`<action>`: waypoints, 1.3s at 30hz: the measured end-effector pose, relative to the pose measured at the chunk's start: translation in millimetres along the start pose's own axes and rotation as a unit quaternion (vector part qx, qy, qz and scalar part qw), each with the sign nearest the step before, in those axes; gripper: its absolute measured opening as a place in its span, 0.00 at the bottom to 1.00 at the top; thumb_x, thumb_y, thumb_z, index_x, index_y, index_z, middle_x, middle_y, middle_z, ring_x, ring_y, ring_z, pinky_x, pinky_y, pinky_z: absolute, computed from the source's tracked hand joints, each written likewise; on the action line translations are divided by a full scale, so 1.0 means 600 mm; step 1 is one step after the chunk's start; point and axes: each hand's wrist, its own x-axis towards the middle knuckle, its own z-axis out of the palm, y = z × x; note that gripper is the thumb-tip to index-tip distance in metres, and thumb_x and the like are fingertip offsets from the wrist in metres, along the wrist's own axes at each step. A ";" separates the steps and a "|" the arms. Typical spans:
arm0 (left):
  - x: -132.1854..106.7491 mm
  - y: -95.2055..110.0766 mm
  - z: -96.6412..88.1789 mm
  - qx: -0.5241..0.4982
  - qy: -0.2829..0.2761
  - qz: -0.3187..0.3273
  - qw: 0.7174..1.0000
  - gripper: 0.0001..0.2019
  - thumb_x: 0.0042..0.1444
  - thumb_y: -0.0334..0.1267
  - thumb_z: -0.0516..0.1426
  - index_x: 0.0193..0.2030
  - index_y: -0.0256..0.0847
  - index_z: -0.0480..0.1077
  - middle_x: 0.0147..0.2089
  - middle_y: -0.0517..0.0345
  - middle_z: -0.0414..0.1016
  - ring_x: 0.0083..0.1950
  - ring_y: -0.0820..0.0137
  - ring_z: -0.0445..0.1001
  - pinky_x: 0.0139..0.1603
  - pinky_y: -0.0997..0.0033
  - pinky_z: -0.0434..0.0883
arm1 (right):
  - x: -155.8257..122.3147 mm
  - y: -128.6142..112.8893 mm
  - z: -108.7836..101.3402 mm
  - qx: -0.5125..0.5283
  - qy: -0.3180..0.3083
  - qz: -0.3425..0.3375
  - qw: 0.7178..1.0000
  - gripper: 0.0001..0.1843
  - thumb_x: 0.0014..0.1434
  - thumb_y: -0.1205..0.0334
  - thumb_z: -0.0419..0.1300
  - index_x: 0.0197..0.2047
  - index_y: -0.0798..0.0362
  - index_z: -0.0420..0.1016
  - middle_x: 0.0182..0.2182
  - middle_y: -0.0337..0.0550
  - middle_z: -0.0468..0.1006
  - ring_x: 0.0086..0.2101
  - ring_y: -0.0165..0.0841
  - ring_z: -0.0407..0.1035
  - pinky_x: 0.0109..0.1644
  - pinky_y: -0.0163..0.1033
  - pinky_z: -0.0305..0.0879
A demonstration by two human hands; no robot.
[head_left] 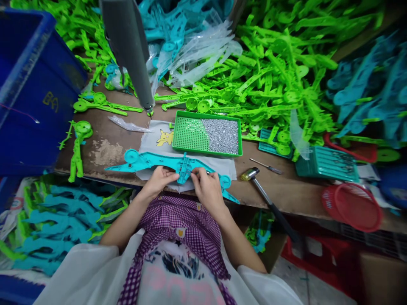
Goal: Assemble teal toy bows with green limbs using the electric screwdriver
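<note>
At the near edge of the table (pixel 286 195), both forearms come up from below and meet over a long teal part (pixel 149 161) that lies flat across a grey cloth (pixel 152 142), running along that edge. The left hand (pixel 158 180) rests palm down, fingers curled loosely, with thumb and fingertips pressing the part just left of its raised middle rib. The right hand (pixel 208 188) sits just beside it, knuckles up, fingers bent and pinched at the part right of the rib; something small may be between its fingertips, but it is too small to tell. Both hands are half closed, touching the part rather than wrapped around it. Just beyond the hands, one green tray (pixel 187 135) stands on the cloth, its right half covered with small silvery screws (pixel 222 135), too many to count. One hammer (pixel 254 176) lies right of the hands, its handle hanging over the near edge, and one thin metal tool (pixel 265 166) lies just past it. Two loose green parts (pixel 78 146) lie toward the left edge, with two more behind them. A grey post (pixel 127 51) slants down to the table behind the tray. Heaps of green parts (pixel 270 72) fill the far right side, uncountable, with teal ones at the far middle and right. One blue crate (pixel 28 93) stands at the left edge, and one red basket (pixel 356 205) sits at the near right.
</note>
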 end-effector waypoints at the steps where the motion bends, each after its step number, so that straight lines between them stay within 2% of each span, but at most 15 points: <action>1: -0.001 0.003 0.000 0.001 -0.009 -0.010 1.000 0.22 0.37 0.40 0.72 0.40 0.33 0.75 0.38 0.49 0.81 0.40 0.63 0.79 0.49 0.60 0.73 | 0.000 0.000 0.000 0.004 -0.002 0.001 1.000 0.11 0.69 0.59 0.45 0.42 0.52 0.66 0.25 0.38 0.78 0.26 0.34 0.69 0.39 0.40 0.50; 4: -0.001 0.008 0.002 0.008 -0.037 -0.020 0.999 0.20 0.39 0.42 0.71 0.37 0.34 0.76 0.36 0.51 0.81 0.40 0.63 0.78 0.50 0.60 0.73 | 0.001 -0.003 -0.003 0.008 -0.006 -0.002 1.000 0.11 0.69 0.59 0.45 0.42 0.52 0.66 0.26 0.39 0.79 0.27 0.34 0.70 0.39 0.40 0.50; 9: 0.008 -0.004 -0.005 0.063 -0.058 0.001 0.996 0.27 0.41 0.45 0.70 0.47 0.34 0.73 0.45 0.47 0.79 0.45 0.62 0.78 0.51 0.60 0.72 | 0.016 -0.012 -0.001 -0.023 -0.036 -0.026 0.999 0.12 0.68 0.61 0.44 0.39 0.52 0.67 0.27 0.41 0.79 0.24 0.33 0.68 0.38 0.41 0.50; 11: 0.002 -0.001 -0.015 0.118 -0.043 0.003 0.992 0.27 0.45 0.49 0.68 0.48 0.34 0.72 0.44 0.47 0.79 0.42 0.63 0.78 0.48 0.62 0.73 | 0.026 -0.013 0.002 -0.037 -0.049 -0.025 0.998 0.12 0.68 0.61 0.44 0.39 0.52 0.67 0.25 0.42 0.78 0.23 0.34 0.67 0.37 0.42 0.50; 13: -0.014 0.013 -0.026 0.223 -0.033 0.009 0.974 0.24 0.50 0.51 0.64 0.48 0.36 0.73 0.40 0.50 0.79 0.38 0.65 0.77 0.43 0.63 0.74 | 0.033 -0.011 0.007 -0.049 -0.060 -0.017 0.997 0.12 0.68 0.61 0.44 0.39 0.51 0.67 0.24 0.42 0.78 0.22 0.34 0.66 0.36 0.42 0.49; 15: -0.030 0.035 -0.032 0.366 -0.019 0.054 0.929 0.18 0.56 0.49 0.60 0.47 0.39 0.74 0.39 0.52 0.78 0.37 0.65 0.76 0.43 0.63 0.73 | 0.038 -0.010 0.014 -0.061 -0.072 -0.006 0.996 0.12 0.67 0.61 0.45 0.38 0.51 0.67 0.23 0.43 0.78 0.22 0.35 0.66 0.36 0.42 0.49; 17: -0.034 0.055 -0.034 0.492 -0.003 0.146 0.858 0.13 0.61 0.45 0.57 0.48 0.43 0.75 0.43 0.51 0.77 0.43 0.63 0.74 0.49 0.59 0.70 | 0.040 -0.008 0.020 -0.071 -0.079 0.001 0.994 0.11 0.67 0.62 0.45 0.38 0.52 0.68 0.23 0.43 0.77 0.22 0.35 0.66 0.35 0.42 0.49; 19: -0.019 0.068 -0.034 0.564 -0.019 0.228 0.793 0.12 0.62 0.40 0.55 0.49 0.45 0.75 0.48 0.50 0.74 0.50 0.61 0.70 0.54 0.56 0.67 | 0.041 -0.008 0.023 -0.071 -0.076 -0.002 0.995 0.10 0.66 0.62 0.46 0.38 0.51 0.68 0.23 0.43 0.77 0.21 0.34 0.65 0.35 0.42 0.49; 21: 0.010 0.073 -0.037 0.596 -0.076 0.259 0.756 0.11 0.62 0.37 0.54 0.48 0.45 0.75 0.50 0.49 0.71 0.52 0.60 0.68 0.54 0.57 0.66 | 0.041 -0.007 0.021 -0.062 -0.069 -0.008 0.996 0.10 0.66 0.62 0.47 0.37 0.51 0.68 0.22 0.42 0.76 0.21 0.34 0.64 0.35 0.42 0.49; 23: 0.037 0.076 -0.044 0.608 -0.130 0.258 0.739 0.10 0.62 0.36 0.54 0.44 0.44 0.76 0.50 0.49 0.70 0.51 0.60 0.67 0.54 0.58 0.66 | 0.040 -0.005 0.013 -0.043 -0.068 -0.011 0.997 0.10 0.66 0.62 0.47 0.37 0.51 0.68 0.23 0.42 0.76 0.22 0.34 0.65 0.35 0.42 0.51; 28: 0.058 0.087 -0.054 0.607 -0.187 0.225 0.739 0.06 0.61 0.37 0.56 0.41 0.42 0.74 0.50 0.51 0.68 0.54 0.62 0.67 0.57 0.58 0.65 | 0.045 0.010 -0.024 0.087 -0.132 -0.030 0.987 0.08 0.63 0.63 0.50 0.43 0.50 0.69 0.29 0.39 0.78 0.29 0.33 0.70 0.36 0.39 0.56; 31: 0.058 0.089 -0.050 0.596 -0.180 0.204 0.755 0.06 0.56 0.39 0.60 0.38 0.40 0.73 0.48 0.51 0.67 0.53 0.61 0.67 0.55 0.57 0.66 | 0.058 0.020 -0.033 0.099 -0.123 -0.006 0.988 0.08 0.63 0.65 0.51 0.42 0.51 0.70 0.34 0.42 0.79 0.33 0.34 0.71 0.35 0.38 0.57; 33: 0.062 0.088 -0.049 0.579 -0.160 0.199 0.774 0.06 0.56 0.40 0.60 0.35 0.40 0.72 0.45 0.52 0.69 0.49 0.63 0.69 0.51 0.59 0.66 | 0.066 0.024 -0.030 0.086 -0.109 -0.012 0.990 0.08 0.63 0.65 0.51 0.42 0.51 0.70 0.35 0.44 0.79 0.33 0.35 0.71 0.36 0.38 0.58; 36: 0.071 0.089 -0.058 0.531 -0.127 0.183 0.818 0.07 0.59 0.40 0.56 0.35 0.39 0.70 0.40 0.55 0.71 0.41 0.68 0.69 0.44 0.65 0.67 | 0.070 0.031 -0.021 0.088 -0.089 -0.025 0.992 0.08 0.63 0.64 0.52 0.44 0.52 0.71 0.35 0.44 0.78 0.34 0.34 0.70 0.37 0.38 0.59; 39: 0.075 0.094 -0.074 0.485 -0.125 0.174 0.848 0.07 0.59 0.39 0.55 0.34 0.38 0.68 0.41 0.54 0.72 0.40 0.71 0.69 0.42 0.69 0.67 | 0.063 0.036 -0.015 0.124 -0.071 -0.040 0.989 0.07 0.63 0.63 0.54 0.43 0.52 0.71 0.35 0.44 0.77 0.34 0.33 0.69 0.38 0.38 0.62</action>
